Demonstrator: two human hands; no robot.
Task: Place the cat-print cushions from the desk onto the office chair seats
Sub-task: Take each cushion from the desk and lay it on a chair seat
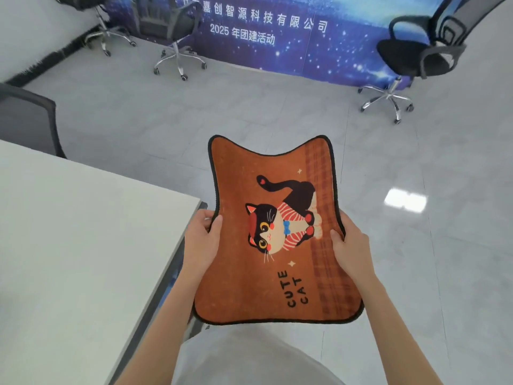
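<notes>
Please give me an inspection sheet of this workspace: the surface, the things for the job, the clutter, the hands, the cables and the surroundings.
Surface: white desk at the left; the part in view is bare.
Job's things: one orange cat-print cushion held in the air over the floor, print facing up, beside the desk corner. Office chair at right has a bare black seat; two more chairs stand at the back, and.
Clutter: nothing seen.
Hands: left hand grips the cushion's left edge; right hand grips its right edge, thumbs on top.
Cables: nothing seen.
Surroundings: grey tiled floor, blue starry banner on the far wall, dark chair back behind the desk.
</notes>
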